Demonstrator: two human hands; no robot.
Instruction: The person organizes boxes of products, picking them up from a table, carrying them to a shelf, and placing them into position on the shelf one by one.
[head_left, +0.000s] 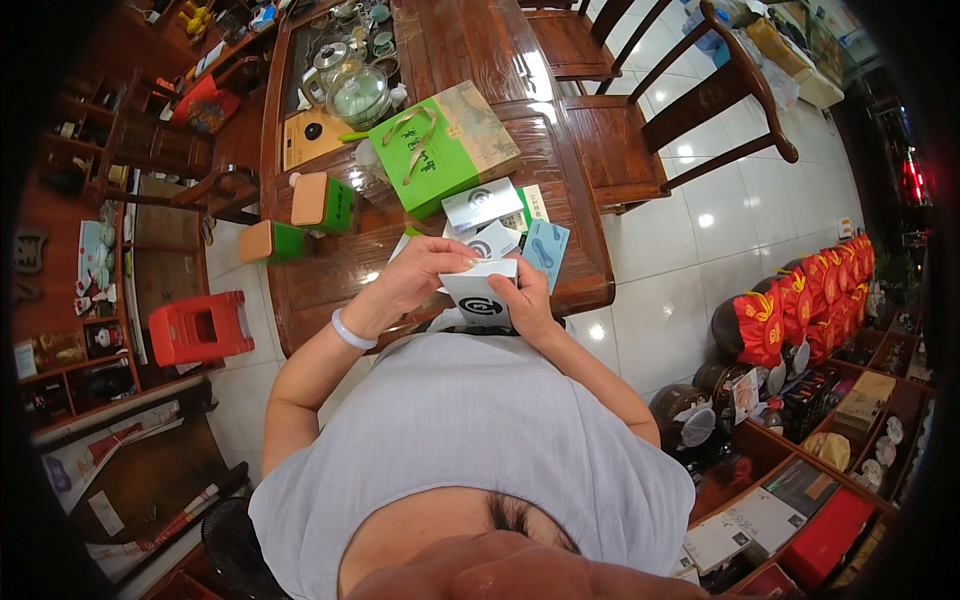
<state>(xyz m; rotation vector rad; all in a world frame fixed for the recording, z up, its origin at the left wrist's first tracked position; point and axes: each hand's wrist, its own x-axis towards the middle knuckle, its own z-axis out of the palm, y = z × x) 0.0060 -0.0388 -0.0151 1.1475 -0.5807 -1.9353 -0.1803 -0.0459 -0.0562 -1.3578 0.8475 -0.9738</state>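
Note:
Close to my body, at the table's near edge, both hands are on a small white box (478, 298) with a black round logo. My left hand (420, 274), with a pale bangle at the wrist, has thumb and fingers pinched at the box's top edge. Around its right side wraps my right hand (529, 300), the thumb on the front. Just beyond lie a silvery-white box (482, 204) with a similar logo, a white card (495, 238) and a light blue leaflet (547, 251). A green and beige paper gift bag (442, 146) with ribbon handles lies behind them.
Two green boxes with tan tops (309, 201) (257, 242) stand on the wooden table (322, 300) at left. A glass teapot (358, 94) and tea tray are farther back. A red plastic stool (202, 328) is left, wooden chairs (690, 105) right, and red-covered jars (761, 326) beyond.

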